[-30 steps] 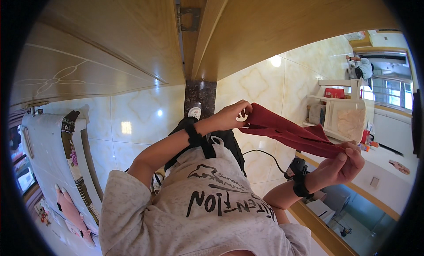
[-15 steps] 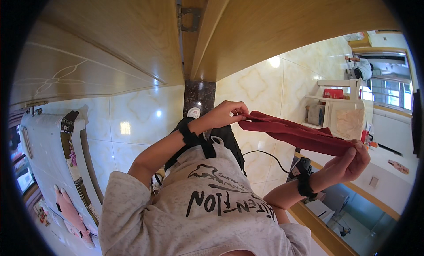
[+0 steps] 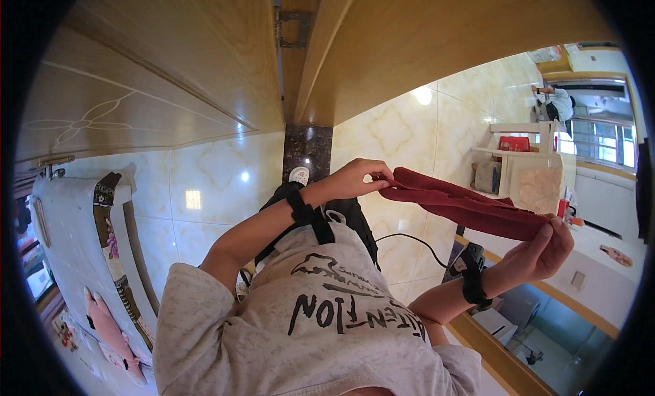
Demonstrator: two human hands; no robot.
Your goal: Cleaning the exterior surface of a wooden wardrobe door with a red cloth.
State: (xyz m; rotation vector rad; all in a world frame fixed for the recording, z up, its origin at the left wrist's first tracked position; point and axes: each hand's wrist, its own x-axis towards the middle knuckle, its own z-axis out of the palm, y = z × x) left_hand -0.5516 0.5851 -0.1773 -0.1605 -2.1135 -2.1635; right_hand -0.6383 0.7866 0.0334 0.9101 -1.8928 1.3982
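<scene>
A dark red cloth (image 3: 464, 206), folded lengthwise into a long strip, is held up in the air between both hands. At its left end, my left hand (image 3: 358, 177) pinches a corner between thumb and fingers. The other end is gripped by my right hand (image 3: 546, 249), thumb on top and fingers curled behind. The strip slopes down from left to right, with its layers a little apart along the upper edge. A black band sits on each wrist.
Ahead stands a wooden door (image 3: 437, 48) with a metal hinge (image 3: 293, 29). A covered table (image 3: 75, 211) is at the left, with a pink plush toy (image 3: 109, 328) near it. Right are a white shelf (image 3: 525, 130) and a glass-topped cabinet (image 3: 539, 334). Another person (image 3: 559, 104) is far off.
My left hand has shifted slightly to the right with its end of the cloth, and the strip has slackened a little. The right hand has hardly moved.
</scene>
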